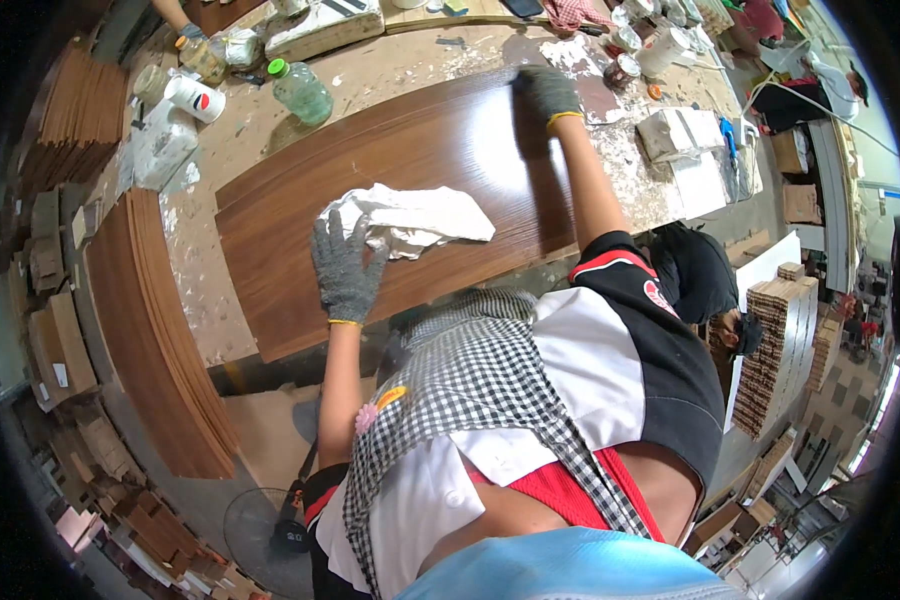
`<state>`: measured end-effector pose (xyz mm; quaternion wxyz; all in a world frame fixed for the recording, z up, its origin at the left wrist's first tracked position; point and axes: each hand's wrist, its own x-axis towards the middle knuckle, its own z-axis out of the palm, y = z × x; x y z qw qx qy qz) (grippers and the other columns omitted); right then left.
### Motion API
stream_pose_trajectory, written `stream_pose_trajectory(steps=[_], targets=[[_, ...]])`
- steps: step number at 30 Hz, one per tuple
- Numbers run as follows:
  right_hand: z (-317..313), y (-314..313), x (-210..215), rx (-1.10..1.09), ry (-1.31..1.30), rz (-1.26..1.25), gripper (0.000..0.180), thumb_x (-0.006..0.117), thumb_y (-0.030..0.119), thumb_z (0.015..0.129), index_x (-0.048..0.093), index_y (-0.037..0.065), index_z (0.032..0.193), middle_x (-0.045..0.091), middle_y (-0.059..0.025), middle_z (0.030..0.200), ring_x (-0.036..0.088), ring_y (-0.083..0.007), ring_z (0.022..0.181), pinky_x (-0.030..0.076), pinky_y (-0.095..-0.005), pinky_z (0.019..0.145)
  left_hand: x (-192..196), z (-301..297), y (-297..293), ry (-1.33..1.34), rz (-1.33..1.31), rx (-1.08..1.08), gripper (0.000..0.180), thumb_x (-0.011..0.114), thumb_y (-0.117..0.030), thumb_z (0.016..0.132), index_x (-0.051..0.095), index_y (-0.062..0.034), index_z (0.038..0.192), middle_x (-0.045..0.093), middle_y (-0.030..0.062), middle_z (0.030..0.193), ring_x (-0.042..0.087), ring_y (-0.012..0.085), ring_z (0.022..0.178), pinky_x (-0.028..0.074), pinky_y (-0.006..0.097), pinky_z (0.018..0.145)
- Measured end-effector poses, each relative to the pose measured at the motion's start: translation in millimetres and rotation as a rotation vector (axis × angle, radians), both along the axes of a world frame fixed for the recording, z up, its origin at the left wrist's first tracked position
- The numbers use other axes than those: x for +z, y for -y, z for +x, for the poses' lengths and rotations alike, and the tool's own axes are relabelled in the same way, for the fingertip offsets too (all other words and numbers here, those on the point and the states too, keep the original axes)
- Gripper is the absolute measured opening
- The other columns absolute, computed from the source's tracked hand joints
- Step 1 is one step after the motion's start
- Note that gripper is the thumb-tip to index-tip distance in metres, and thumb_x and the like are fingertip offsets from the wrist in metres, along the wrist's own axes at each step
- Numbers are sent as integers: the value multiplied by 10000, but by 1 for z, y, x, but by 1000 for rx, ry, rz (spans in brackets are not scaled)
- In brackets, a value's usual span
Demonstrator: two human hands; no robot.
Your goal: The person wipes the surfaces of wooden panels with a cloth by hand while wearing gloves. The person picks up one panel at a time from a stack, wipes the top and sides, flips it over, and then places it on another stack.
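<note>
A dark brown wood-grain panel (450, 120) lies flat on the worktable before me, its surface glossy toward the right; another panel's edge shows along its far left side. A crumpled white cloth (430, 222) rests on the middle of the panel. My left hand (348, 268), in a grey glove, has the cloth's left end between thumb and fingers, pressed to the wood. At the panel's far right corner is my right hand (550, 95), also grey-gloved, its fingers together over the edge; the fingertips are partly hidden.
A green-capped bottle (301, 92), a white cup (194, 99) and jars stand beyond the panel on the paint-spattered table (200, 290). Several cans (622, 70) are at far right, near a white block (680, 135). Stacked panels (160, 330) stand at left; a fan (270, 525) is below.
</note>
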<state>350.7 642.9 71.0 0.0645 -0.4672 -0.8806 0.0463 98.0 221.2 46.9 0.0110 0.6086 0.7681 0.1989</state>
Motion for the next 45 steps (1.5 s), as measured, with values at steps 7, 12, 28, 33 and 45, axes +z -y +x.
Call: stream_pose_trajectory(steps=[7, 12, 28, 33, 45], targets=[[32, -31, -15, -141, -90, 60, 304, 562, 297, 929, 752, 74, 1007, 721, -209, 1061, 685, -397, 1014, 527, -511, 902, 4, 2, -2, 1, -12, 30, 598, 719, -386, 922, 558, -151, 1447, 347, 216, 1610, 280, 424, 1498, 212, 564, 1225], [-41, 19, -27, -85, -22, 70, 309, 561, 286, 911, 771, 58, 924, 729, -222, 977, 700, -409, 947, 541, -511, 862, 12, 0, -4, -30, -21, 55, 540, 727, -390, 923, 608, -165, 1400, 405, 227, 1570, 352, 436, 1454, 231, 565, 1219], [-387, 255, -27, 572, -177, -69, 244, 583, 190, 901, 796, 71, 907, 765, -164, 904, 750, -336, 859, 586, -461, 732, 13, -2, -4, -26, 19, 12, 679, 583, -438, 951, 418, -92, 1511, 361, 223, 1573, 308, 466, 1443, 238, 563, 1211], [-390, 243, -22, 685, -151, -64, 246, 593, 212, 901, 790, 65, 918, 760, -182, 988, 743, -345, 905, 581, -453, 796, 12, -2, -6, 109, -48, 23, 668, 604, -416, 945, 426, -125, 1519, 371, 221, 1581, 312, 454, 1452, 232, 574, 1209], [-54, 25, -16, 116, -138, -1, 305, 640, 360, 894, 753, 100, 1006, 725, -187, 1045, 688, -392, 1002, 534, -488, 894, 12, 2, -5, 29, -20, 17, 567, 644, -398, 944, 543, -179, 1457, 364, 239, 1585, 271, 462, 1488, 183, 609, 1226]])
